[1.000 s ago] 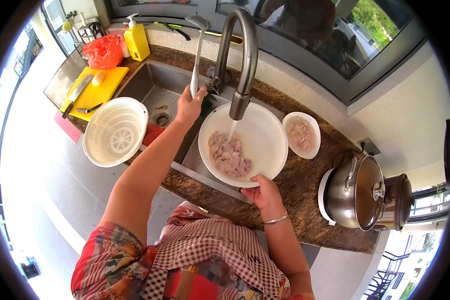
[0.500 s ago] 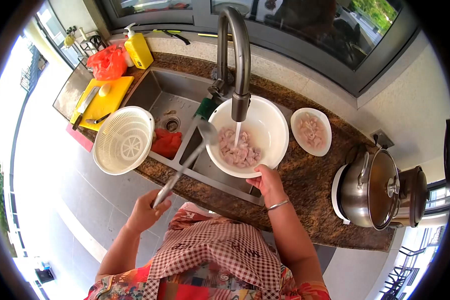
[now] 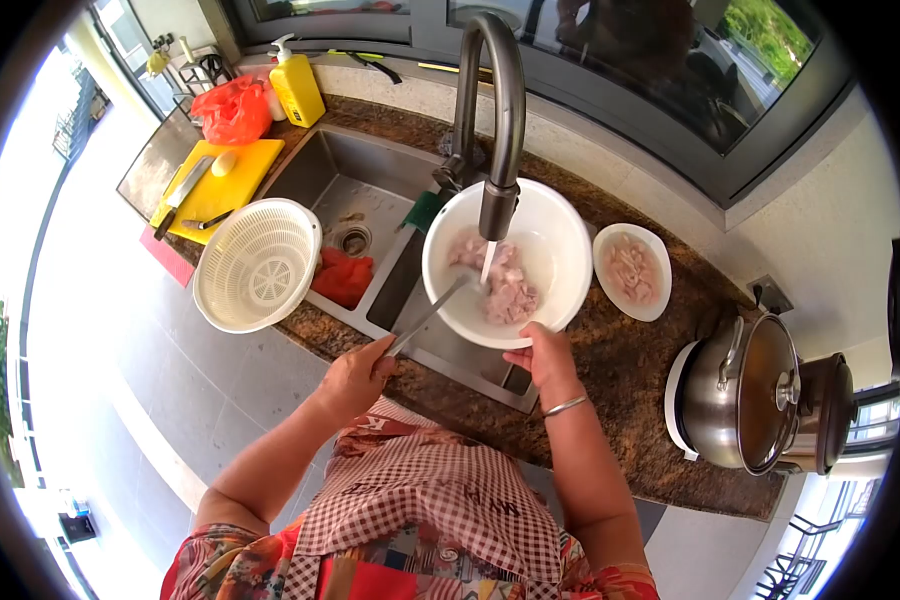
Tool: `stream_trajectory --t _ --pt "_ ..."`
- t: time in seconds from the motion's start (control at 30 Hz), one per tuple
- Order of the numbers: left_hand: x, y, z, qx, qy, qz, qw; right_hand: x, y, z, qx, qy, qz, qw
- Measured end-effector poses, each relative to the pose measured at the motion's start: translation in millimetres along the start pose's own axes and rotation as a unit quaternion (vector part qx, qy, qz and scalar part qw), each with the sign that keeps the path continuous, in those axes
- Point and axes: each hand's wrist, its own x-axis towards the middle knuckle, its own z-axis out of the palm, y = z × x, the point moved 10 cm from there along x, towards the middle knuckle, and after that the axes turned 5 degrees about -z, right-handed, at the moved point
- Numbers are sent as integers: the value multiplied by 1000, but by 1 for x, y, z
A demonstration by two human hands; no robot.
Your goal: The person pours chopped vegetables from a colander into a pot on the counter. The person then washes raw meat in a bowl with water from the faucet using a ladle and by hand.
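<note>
My left hand (image 3: 358,378) is closed around the handle of a metal ladle (image 3: 425,318), whose head dips into the meat pieces (image 3: 508,285) in a white bowl (image 3: 560,250). My right hand (image 3: 547,358) grips the near rim of this bowl, which sits over the right sink basin. From the curved faucet (image 3: 500,205) a stream of water runs into the bowl. Just right of it, a smaller white dish (image 3: 632,272) with pale strips of meat rests on the counter. The ladle's head is partly hidden by water and meat.
A white colander (image 3: 258,265) overhangs the counter's front edge at left. Beyond it are a yellow cutting board (image 3: 232,185) with knives and an egg, a red bag (image 3: 232,110) and a yellow bottle (image 3: 297,90). A red cloth (image 3: 343,278) lies in the sink. A lidded pot (image 3: 740,390) stands at right.
The ladle has come down from beside the faucet, past the counter's front edge, and into the bowl with my left hand. My right hand has stayed on the rim.
</note>
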Motion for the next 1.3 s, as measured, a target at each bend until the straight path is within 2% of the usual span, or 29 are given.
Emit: stream_trajectory --t 0.1,0.2,0.3,0.33,0.43,0.53,0.73,0.83,0.93,1.03,1.23,1.3 --pt "3 -2 7 -152 14 -36 988 9 1 -10 68 -6 14 998" --pt "10 18 -7 -68 20 -14 997 7 11 -3 62 -14 13 998" --pt "25 13 10 -31 12 -7 999 4 30 18 71 -23 34 997" --pt "25 13 19 -52 -21 15 998 4 37 19 78 -22 43 996" --pt "-1 23 28 5 -122 0 992 16 62 16 91 -22 78 993" --pt "-19 44 -13 43 -138 -38 989 18 67 10 88 -21 77 993" --pt "-32 53 -75 60 -5 -12 998 13 52 4 76 7 43 996" --pt "-30 57 -66 139 -72 -42 987 16 58 -1 93 2 63 994" --pt "-9 40 -19 115 -95 9 989 8 65 10 48 -35 91 994" --pt "17 44 10 66 -35 38 996 -6 67 27 54 -54 105 992" --pt "17 60 -1 -12 21 66 998 -12 51 29 35 -55 92 994" --pt "23 55 2 14 24 46 999 -13 53 32 48 -63 93 993"
